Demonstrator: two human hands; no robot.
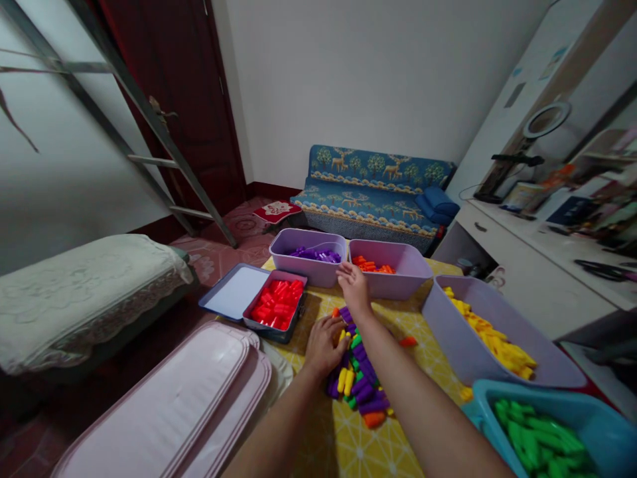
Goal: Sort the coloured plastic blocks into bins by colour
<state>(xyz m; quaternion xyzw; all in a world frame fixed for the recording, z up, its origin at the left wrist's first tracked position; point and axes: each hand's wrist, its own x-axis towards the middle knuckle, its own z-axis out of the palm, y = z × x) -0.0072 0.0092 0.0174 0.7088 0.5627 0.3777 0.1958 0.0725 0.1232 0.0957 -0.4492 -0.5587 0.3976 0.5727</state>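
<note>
My left hand (322, 344) rests at the left edge of a mixed pile of small plastic pieces (365, 365) in purple, green, yellow and orange. Its fingers are bent and apart over the pieces, and nothing shows held in them. Farther forward, my right hand (354, 287) is raised near the facing ends of two lilac bins, its fingers loosely stretched with no piece visible in them. Purple pieces (316, 255) lie in the left lilac bin (313, 271); orange pieces (371, 265) lie in the right lilac bin (398, 282). My right forearm hides part of the pile.
An open hinged box (271, 334) holds red pieces (279, 302). To the right stand a lilac bin (448, 332) of yellow pieces and a blue bin (485, 405) of green ones. Pink lids (174, 398) are stacked at left. Loose orange (408, 341) and yellow pieces lie on the yellow tablecloth (361, 451).
</note>
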